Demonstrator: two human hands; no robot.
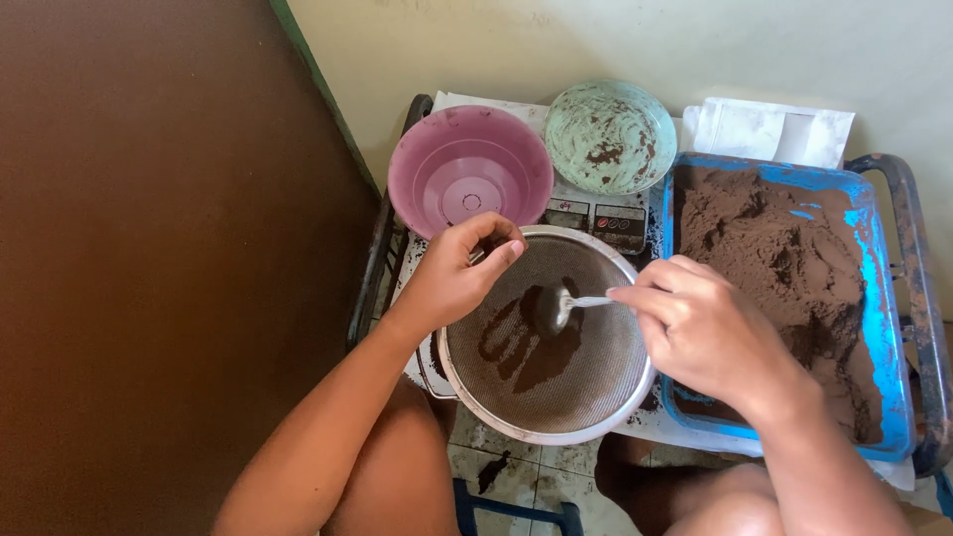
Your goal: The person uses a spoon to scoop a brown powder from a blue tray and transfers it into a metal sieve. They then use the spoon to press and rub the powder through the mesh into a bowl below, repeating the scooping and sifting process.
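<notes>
Left hand: your left hand is closed on the far-left rim of the round metal sieve, thumb and fingers pinching the edge.
Right hand: your right hand is closed around the handle of a metal spoon, fingers curled, the hand hovering over the sieve's right rim.
Hands together: they are apart, one on each side of the sieve.
Spoon: its bowl lies near the middle of the mesh, pressed into a dark smear of brown powder.
Sieve: it sits low and central in view, just left of the blue tray and touching or overlapping its edge.
Blue tray: rectangular, heaped with brown powder, on the right.
Pink bowl: round plastic, just beyond your left hand.
Green bowl: round, pale green, flecked with brown residue, right of the pink one.
Scale: a flat panel with small buttons shows between the bowls and the sieve.
White pouch: flat, rectangular, plain white, against the wall behind the tray.
Surface: a metal-framed cart carries it all.
</notes>
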